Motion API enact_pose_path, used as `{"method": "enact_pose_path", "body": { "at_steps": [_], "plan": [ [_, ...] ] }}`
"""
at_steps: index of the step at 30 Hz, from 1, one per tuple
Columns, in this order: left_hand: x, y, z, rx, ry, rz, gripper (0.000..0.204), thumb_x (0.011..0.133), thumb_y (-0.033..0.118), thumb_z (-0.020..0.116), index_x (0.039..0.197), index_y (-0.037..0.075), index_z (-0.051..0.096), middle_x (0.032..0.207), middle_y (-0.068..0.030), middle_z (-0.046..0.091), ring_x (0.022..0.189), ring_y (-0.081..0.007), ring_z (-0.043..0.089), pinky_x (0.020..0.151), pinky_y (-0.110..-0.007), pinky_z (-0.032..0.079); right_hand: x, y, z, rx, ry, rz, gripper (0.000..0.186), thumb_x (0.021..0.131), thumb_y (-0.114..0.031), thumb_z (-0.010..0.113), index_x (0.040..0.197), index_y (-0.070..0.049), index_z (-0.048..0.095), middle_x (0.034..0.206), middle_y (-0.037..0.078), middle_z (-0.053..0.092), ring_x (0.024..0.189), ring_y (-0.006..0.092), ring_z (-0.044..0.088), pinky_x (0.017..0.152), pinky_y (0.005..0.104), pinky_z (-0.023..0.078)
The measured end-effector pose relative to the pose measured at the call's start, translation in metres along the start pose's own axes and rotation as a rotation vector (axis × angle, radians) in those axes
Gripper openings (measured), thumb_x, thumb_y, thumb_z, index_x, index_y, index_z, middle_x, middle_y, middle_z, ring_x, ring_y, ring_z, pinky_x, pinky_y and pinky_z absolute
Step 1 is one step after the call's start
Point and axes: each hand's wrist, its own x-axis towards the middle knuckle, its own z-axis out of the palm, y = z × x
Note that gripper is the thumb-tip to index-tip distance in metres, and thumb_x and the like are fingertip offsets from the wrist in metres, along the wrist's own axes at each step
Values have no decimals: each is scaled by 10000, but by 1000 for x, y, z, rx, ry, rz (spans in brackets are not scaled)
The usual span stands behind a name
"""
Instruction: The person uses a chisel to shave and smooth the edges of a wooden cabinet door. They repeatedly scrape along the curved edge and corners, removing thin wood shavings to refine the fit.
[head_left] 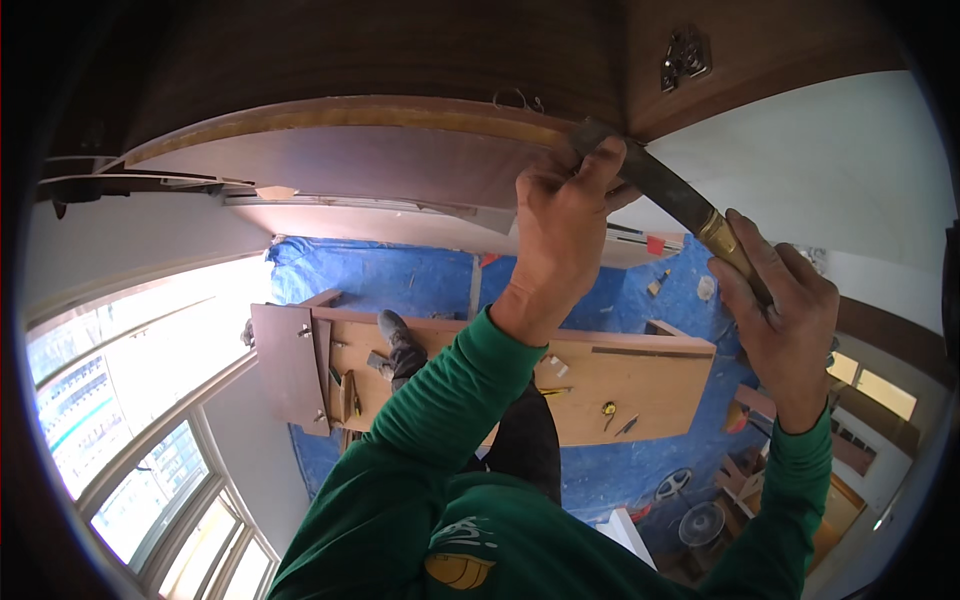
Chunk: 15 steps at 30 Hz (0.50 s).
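Observation:
Held up across the lower edge of a dark brown cabinet panel (345, 112) is a file (672, 190) with a long, flat, dark blade and a brass ferrule. My right hand (785, 315) is closed round its handle. With bent fingers, my left hand (560, 225) grips the blade near its tip, thumb along the top. The tip lies against the right end of the panel's light edge strip, by the inner corner. Thin curled shavings (518, 100) hang from that edge. My left fingers partly hide the contact spot.
A metal hinge (686, 57) sits on the panel at upper right. Below me is a wooden bench (665, 400), holding a tape measure (609, 408) and several tools; my shoe (392, 324) rests on it. Blue sheeting (400, 268) covers the floor. A fan (702, 523) stands lower right.

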Motion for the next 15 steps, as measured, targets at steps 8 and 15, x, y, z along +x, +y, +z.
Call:
{"method": "enact_pose_path", "body": {
  "at_steps": [8, 15],
  "plan": [
    [-2, 1, 3, -9, 41, -22, 241, 1084, 187, 770, 1187, -28, 738, 1161, -172, 810, 1130, -320, 822, 1087, -518, 666, 2, -3, -4, -96, -27, -22, 548, 936, -178, 947, 1458, -92, 804, 746, 79, 657, 577, 189, 611, 542, 398, 483],
    [5, 1, -4, -5, -18, 1, 228, 1094, 183, 756, 1204, -17, 744, 1172, -173, 817, 1118, -310, 817, 1094, -512, 655, 2, -6, -4, -133, -44, -15, 569, 932, -190, 954, 1471, -96, 799, 747, 78, 662, 582, 183, 611, 541, 398, 477]
  ]
}}
